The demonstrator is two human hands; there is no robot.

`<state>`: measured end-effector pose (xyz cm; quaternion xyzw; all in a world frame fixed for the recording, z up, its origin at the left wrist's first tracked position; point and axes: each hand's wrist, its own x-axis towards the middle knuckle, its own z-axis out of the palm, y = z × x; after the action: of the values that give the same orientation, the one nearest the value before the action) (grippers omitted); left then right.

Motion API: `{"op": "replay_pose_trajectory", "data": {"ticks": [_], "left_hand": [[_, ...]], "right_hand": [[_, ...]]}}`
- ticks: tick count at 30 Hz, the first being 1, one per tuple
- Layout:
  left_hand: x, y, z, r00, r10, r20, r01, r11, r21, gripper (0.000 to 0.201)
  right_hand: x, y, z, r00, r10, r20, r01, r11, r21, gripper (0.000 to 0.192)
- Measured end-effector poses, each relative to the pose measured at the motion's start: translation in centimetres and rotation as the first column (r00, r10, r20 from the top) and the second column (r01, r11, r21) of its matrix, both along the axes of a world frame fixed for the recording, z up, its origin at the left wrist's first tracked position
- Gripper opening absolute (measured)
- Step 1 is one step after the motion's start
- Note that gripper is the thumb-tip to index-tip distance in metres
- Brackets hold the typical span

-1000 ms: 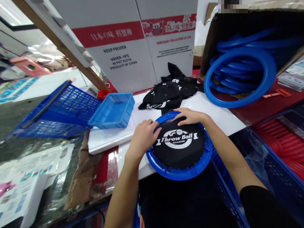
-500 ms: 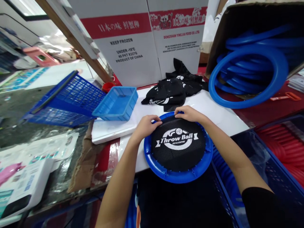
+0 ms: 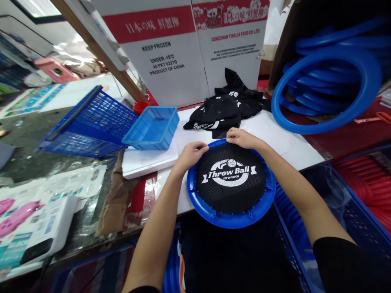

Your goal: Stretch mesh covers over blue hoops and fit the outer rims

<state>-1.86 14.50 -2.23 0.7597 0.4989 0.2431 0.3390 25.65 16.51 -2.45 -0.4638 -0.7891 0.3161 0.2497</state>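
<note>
Blue-rimmed disc [image 3: 231, 217] with taut black "Throw Ball" mesh [image 3: 231, 191]

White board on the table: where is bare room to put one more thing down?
Bare patches: right of the disc, between the right hand and the blue rings; also between the small blue tray and the mesh pile. Crowded: the near edge, under disc and left hand.
</note>
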Motion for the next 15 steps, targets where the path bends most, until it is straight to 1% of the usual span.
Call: {"op": "replay_pose_trajectory", "data": {"ticks": [3, 5, 10, 15], "left_hand": [[0.0, -0.1, -0.4, 0.994, 0.094, -0.063, -0.09, 0.993, 0.075, 0.019], [-0.2, 0.0, -0.5, 0.99, 0.115, -0.082, -0.11, 0.992, 0.059, 0.019], [-0.4, 0.8, -0.4, 0.998, 0.04, -0.04, -0.042, 0.998, -0.051, 0.025], [-0.3, 1.1, -0.4, 1.0, 0.014, -0.025, -0.015, 0.999, -0.051, 0.025]], "right_hand": [[0.1, 0.3, 0.0, 1.0, 0.013, 0.024, -0.013, 1.0, -0.019, 0.016], [0.2, 0.4, 0.0, 0.999, 0.022, 0.036, -0.022, 1.0, -0.007, 0.016], [0.2, 0.2, 0.0, 0.997, 0.049, 0.054, -0.051, 0.998, 0.039, 0.017], [0.1, -0.2, 0.1, 0.995, 0.066, 0.071, -0.071, 0.995, 0.072, 0.018]]}}
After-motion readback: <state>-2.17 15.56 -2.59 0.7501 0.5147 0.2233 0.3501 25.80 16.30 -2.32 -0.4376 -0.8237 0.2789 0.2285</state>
